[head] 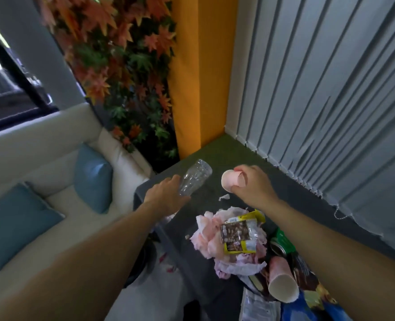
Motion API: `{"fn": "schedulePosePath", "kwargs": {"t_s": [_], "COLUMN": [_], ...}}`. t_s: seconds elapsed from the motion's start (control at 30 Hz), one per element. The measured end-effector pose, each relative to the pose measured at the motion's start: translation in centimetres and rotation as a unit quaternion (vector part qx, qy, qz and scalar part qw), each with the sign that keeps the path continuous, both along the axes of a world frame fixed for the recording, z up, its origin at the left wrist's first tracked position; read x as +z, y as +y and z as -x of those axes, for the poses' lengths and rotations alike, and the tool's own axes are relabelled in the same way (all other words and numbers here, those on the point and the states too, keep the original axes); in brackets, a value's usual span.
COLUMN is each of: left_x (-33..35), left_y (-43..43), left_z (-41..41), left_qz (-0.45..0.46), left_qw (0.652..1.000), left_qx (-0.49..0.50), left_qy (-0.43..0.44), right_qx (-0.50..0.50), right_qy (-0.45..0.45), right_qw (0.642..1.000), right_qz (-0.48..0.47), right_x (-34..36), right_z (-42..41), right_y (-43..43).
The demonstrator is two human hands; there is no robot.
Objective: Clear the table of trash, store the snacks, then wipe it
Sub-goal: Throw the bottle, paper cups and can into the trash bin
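The right grip (250, 184) is closed around a crumpled pink paper cup (232, 180), and the left grip (166, 193) holds an empty clear plastic bottle (195, 177) by its lower end, both above the dark counter (192, 256). Both items look light and easily crushed; the bottle is probably slick. Nearer the person, soft tissues (205, 237), a snack wrapper (238, 232) and another paper cup (281, 286) are heaped on the counter.

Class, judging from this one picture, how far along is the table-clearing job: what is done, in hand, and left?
Done: nothing clearly finished. In hand: the left hand has its grip on a clear plastic bottle; the right hand holds a crushed pink paper cup. Left: crumpled tissues, a snack wrapper, another pink cup and packets remain on the table; no wiping shows yet.
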State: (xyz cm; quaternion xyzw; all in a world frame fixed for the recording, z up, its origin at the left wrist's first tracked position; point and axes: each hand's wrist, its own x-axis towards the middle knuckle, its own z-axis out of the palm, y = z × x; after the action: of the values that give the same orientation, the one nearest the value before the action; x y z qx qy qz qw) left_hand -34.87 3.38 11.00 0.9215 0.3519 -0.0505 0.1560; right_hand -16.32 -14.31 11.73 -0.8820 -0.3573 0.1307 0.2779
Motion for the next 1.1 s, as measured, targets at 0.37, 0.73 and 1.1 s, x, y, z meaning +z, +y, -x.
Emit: {"fn": "schedulePosePath", "kwargs": {"t_s": [0.37, 0.73, 1.1], "left_x": [-0.9, -4.5, -10.9], "left_y": [1.6, 7.9, 17.5], "left_z": [10.8, 19.6, 25.4], "left_qz": [0.023, 0.055, 0.119], "left_qw": [0.989, 0.976, 0.962], "left_qx": [0.146, 0.206, 0.230], "left_qy": [0.022, 0.036, 0.082], "right_qx": [0.122, 0.206, 0.199], "right_qy": [0.007, 0.008, 0.057], "right_qw": [0.993, 0.978, 0.978], "right_qz": [0.007, 0.015, 0.034], "right_x": [-0.7, -3.0, -9.9], "right_z": [6.6, 14.5, 22.3], "right_y": [6.2, 16.4, 26.0]}}
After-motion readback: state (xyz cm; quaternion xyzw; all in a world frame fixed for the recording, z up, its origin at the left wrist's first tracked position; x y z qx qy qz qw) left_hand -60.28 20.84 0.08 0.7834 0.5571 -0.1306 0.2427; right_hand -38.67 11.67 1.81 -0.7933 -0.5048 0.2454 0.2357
